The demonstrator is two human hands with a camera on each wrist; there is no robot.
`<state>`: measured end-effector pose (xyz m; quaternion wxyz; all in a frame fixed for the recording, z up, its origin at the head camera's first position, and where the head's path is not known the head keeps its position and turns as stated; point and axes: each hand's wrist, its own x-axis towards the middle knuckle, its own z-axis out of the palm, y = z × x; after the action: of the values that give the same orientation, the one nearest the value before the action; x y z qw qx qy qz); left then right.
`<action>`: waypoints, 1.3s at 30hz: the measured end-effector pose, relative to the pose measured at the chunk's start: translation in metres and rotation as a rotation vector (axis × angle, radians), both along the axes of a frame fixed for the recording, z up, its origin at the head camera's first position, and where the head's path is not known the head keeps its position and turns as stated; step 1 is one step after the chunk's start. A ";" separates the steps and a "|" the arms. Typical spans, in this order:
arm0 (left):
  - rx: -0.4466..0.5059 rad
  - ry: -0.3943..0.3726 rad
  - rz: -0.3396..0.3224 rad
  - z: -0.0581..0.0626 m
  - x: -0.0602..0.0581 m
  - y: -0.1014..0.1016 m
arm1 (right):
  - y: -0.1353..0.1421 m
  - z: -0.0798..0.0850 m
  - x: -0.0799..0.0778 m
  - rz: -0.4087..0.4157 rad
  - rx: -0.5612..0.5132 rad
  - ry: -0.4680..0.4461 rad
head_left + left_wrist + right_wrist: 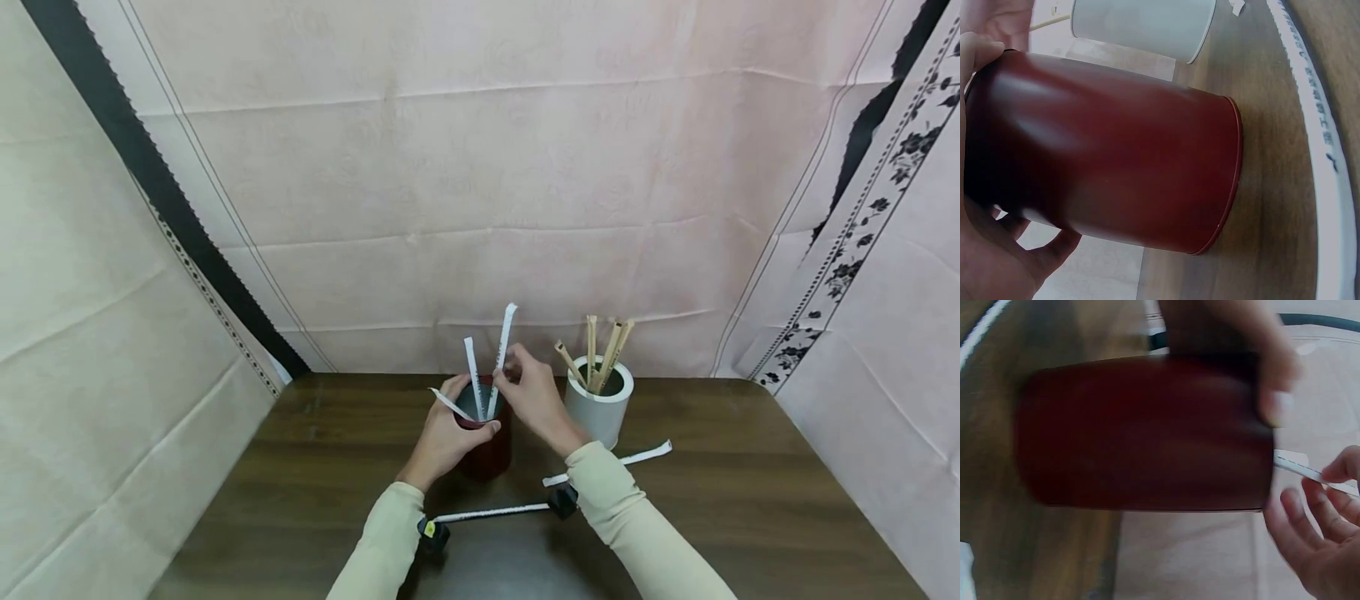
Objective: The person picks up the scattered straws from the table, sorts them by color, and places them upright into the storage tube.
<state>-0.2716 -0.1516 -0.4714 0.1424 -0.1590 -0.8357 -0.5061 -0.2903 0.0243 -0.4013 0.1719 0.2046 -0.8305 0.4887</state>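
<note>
My left hand [441, 439] holds a dark red cylindrical cup [489, 456] around its rim, thumb at the near side. Three slim white paper-wrapped sticks with dark print stand in it. One short white stick [448, 403] leans left over the rim, and another stick [471, 358] rises in the middle. My right hand [542, 402] pinches the tallest stick [506, 333], whose lower end is inside the cup. In the right wrist view, the thumb and fingertips meet on that stick [1297, 467] just beyond the cup's mouth.
Right of the red cup stands a white cup [600, 414] with several tan sticks [609, 354]. One white stick [495, 512] lies across the brown table [750, 500] in front; another white piece [648, 454] lies partly behind my right wrist. Pale cloth [487, 167] hangs behind.
</note>
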 end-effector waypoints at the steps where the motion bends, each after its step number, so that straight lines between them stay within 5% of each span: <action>1: -0.001 0.005 0.001 0.000 0.000 0.000 | 0.000 -0.003 0.000 -0.016 0.024 -0.005; 16: 0.026 0.006 -0.017 0.001 0.004 -0.004 | -0.004 -0.024 0.014 -0.060 0.083 -0.078; 24: 0.028 -0.020 -0.034 0.002 0.004 -0.010 | -0.003 -0.034 0.021 -0.054 -0.033 -0.132; 28: -0.019 -0.093 -0.057 0.007 0.004 -0.011 | 0.001 -0.041 0.025 0.033 -0.012 -0.154; 33: 0.015 -0.224 -0.178 0.015 0.002 -0.007 | 0.005 -0.054 0.025 0.138 0.004 -0.156; 39: 0.069 -0.309 -0.240 0.015 0.003 -0.006 | 0.008 -0.063 0.022 0.071 0.085 -0.158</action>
<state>-0.2681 -0.1573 -0.4561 -0.0433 -0.1728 -0.8048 -0.5662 -0.2688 0.0318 -0.4639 0.0794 0.2018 -0.8537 0.4734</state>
